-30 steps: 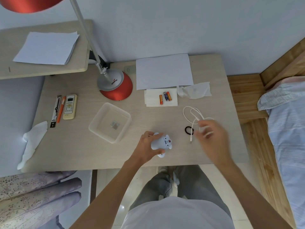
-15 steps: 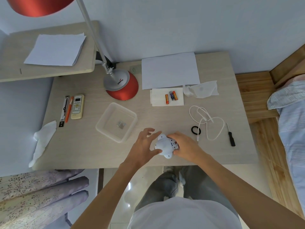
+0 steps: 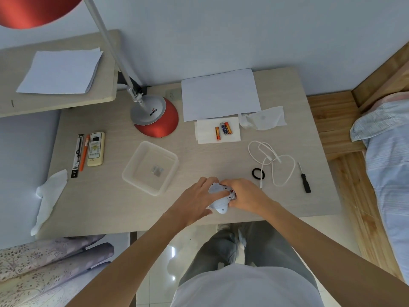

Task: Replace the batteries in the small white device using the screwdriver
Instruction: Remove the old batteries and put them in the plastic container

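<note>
Two hands close on the small white device (image 3: 218, 197), held near the front edge of the desk (image 3: 110, 207), between the clear tray (image 3: 132, 171) and the white cable (image 3: 287, 171).

Grip: the left hand (image 3: 194, 199) wraps its fingers round the device's left side, judged to be steadying it. The right hand (image 3: 245, 196) grips the right side, fingertips tucked against the body beside a small red mark, probably working at the battery compartment.

Placement: the screwdriver (image 3: 304, 179) lies on the desk, well right of the hands and beyond the cable, so this step is judged to need fingers only. Three batteries (image 3: 224, 129) lie on a folded white sheet (image 3: 205, 136) further back, apart from the work and likely kept there so they cannot roll.

Not determinable: whether the device rests on the desk or is lifted clear; whether the compartment is open or holds cells, as both hands cover it. A small pale item (image 3: 157, 170) lies in the tray, too small to identify.
</note>
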